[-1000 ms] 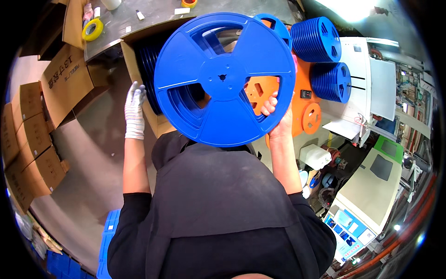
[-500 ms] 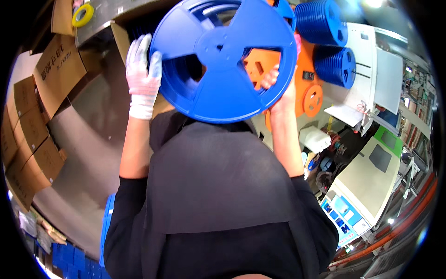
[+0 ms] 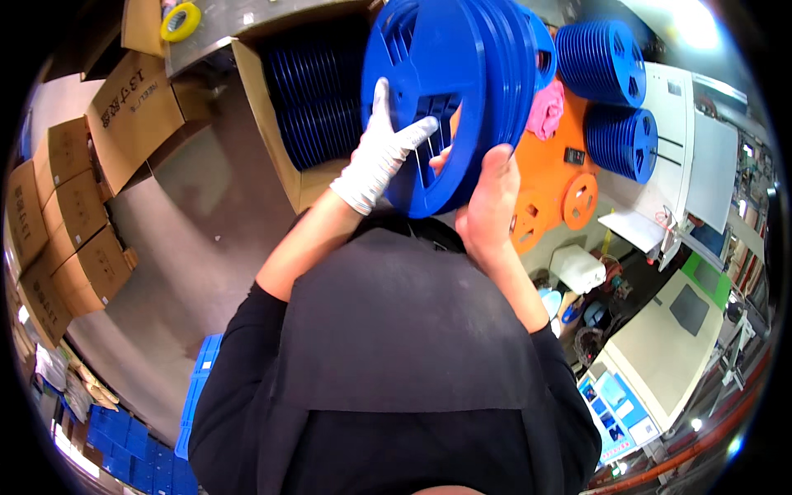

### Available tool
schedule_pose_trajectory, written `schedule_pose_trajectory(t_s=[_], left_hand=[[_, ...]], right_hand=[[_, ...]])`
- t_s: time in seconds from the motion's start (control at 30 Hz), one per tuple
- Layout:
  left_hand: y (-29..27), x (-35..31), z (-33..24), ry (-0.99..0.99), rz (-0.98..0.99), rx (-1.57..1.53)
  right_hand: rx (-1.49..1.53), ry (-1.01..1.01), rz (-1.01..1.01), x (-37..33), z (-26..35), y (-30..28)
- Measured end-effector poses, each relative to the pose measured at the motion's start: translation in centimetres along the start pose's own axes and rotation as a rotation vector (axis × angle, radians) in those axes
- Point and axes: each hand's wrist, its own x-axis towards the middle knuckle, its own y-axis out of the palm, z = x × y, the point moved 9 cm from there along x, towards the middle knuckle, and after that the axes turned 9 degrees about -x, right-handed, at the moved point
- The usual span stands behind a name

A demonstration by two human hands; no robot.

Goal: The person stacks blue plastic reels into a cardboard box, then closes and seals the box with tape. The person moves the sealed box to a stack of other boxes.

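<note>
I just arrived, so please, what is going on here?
A person's bare right hand holds a stack of round blue plastic reels at the lower-right rim, while the white-gloved left hand lies against the flat face. More blue reels sit in rows in the open brown cardboard box.

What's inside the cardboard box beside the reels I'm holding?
The cardboard box holds two visible rows of blue reels; they hide its bottom; the held stack, its right side.

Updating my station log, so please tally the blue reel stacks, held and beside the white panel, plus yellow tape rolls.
Held blue reel stack: 1
Blue reel stacks beside the white panel: 2
Yellow tape roll: 1
Total: 4
</note>
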Motion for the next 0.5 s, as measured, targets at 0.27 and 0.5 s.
schedule_pose_trajectory(t_s=[0.27,0.5], left_hand=[[-4.4,-2.6,-3.4,-0.03,0.244,-0.808],[-5.7,-5.6,-4.9,0.005,0.431,-1.087]], right_hand=[[-0.128,0.044,-0.133,0.3,0.3,-5.0],[-0.122,0.086,-0.272,0.8,-0.5,-10.0]])
